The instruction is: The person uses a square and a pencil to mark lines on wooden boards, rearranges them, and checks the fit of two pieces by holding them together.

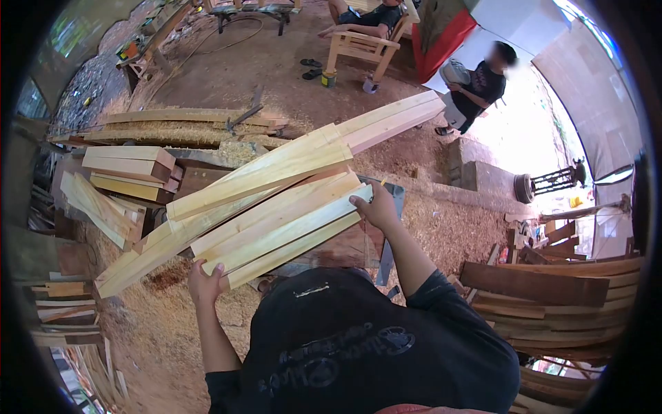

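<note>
A pale wooden plank [296, 231] lies slantwise in front of me, at the near side of a stack of planks. My left hand [205, 281] is closed at its left end, thumb on the near side. At the other end, my right hand [376, 207] grips the plank with the thumb over its top. Just below it, a yellowish plank [296, 250] runs parallel, close to my body. Longer boards [265, 179] lie beyond, overlapping at an angle. My fingertips under the wood are hidden.
Cut wooden blocks [127, 165] are stacked at left. A hammer-like tool [245, 117] rests on boards farther back. One person [479, 86] stands at upper right; another sits on a wooden chair [365, 48]. Stacked timber [545, 290] fills the right side. Shavings cover the ground.
</note>
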Demonstrator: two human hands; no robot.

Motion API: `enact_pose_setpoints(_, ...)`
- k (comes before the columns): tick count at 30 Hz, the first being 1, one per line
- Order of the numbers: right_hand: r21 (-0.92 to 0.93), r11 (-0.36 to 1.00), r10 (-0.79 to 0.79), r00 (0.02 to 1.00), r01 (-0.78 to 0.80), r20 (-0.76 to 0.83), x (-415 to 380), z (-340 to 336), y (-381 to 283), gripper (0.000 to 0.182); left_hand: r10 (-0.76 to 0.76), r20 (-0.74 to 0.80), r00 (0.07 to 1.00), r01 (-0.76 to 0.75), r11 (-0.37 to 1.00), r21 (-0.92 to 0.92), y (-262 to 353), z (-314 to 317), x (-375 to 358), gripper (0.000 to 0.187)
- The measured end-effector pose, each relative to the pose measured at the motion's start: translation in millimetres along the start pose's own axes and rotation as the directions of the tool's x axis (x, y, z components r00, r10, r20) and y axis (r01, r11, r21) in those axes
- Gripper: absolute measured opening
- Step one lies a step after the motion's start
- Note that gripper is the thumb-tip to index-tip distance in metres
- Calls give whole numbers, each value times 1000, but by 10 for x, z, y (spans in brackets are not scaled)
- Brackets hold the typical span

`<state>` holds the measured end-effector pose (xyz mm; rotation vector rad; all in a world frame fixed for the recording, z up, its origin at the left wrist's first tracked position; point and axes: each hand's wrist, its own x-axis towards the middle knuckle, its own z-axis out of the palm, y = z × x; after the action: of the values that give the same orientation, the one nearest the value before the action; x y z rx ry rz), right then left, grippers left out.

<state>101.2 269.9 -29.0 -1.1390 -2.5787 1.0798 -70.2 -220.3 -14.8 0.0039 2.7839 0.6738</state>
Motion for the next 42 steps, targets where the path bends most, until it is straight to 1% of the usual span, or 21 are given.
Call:
enact_pose_setpoints(6,23,1000,20,999,-21,31,25,21,37,78,-28,18,999,28,1000,-4,2,-5,-11,63)
enact_pose_setpoints(9,23,1000,13,1000,-14,28,11,0,7,78,-8,6,1000,8,1000,16,-13,3,-6,63)
enact_pose_setpoints(12,29,1000,-7,1000,7,20,6,-5,1,77,-16,17,1000,16,1000,-2,-4,0,-8,62)
enact_pose_setpoints(15,20,1000,22,999,-23,30,24,16,20,76,6,2,1000,-6,999,33,5,-1,-16,62)
enact_pose_setpoints(18,21,1000,20,999,-21,41,24,6,16,76,11,10,1000,-11,1000,13,-1,-1,-8,62)
enact_pose_setpoints(21,-30,999,-26,999,25,-25,18,50,54,66,-6,8,1000,6,1000,10,-26,23,2,62)
enact_pose_setpoints(24,-22,999,-44,999,43,-24,19,48,62,65,-28,17,999,28,999,-18,-46,38,13,62)
enact_pose_setpoints(27,-33,998,-50,998,49,-25,10,28,35,66,-27,11,1000,27,999,-32,-75,59,21,62)
enact_pose_setpoints(30,-23,999,-48,998,47,-29,4,30,30,67,21,-51,999,-20,1000,8,-95,82,17,62)
enact_pose_setpoints(33,-25,999,-27,1000,27,-16,-8,-3,-26,68,8,-51,999,-6,1000,23,-72,72,4,62)
enact_pose_setpoints(36,19,1000,14,999,-15,40,-33,-71,-123,70,-37,17,999,37,999,-33,-96,65,32,63)
enact_pose_setpoints(39,-10,999,-39,999,39,-15,-12,-12,-43,69,-14,12,1000,15,999,-38,-128,77,39,64)
enact_pose_setpoints(42,-20,999,-33,999,33,-10,-5,-5,-21,70,-36,19,999,37,998,-47,-143,88,47,64)
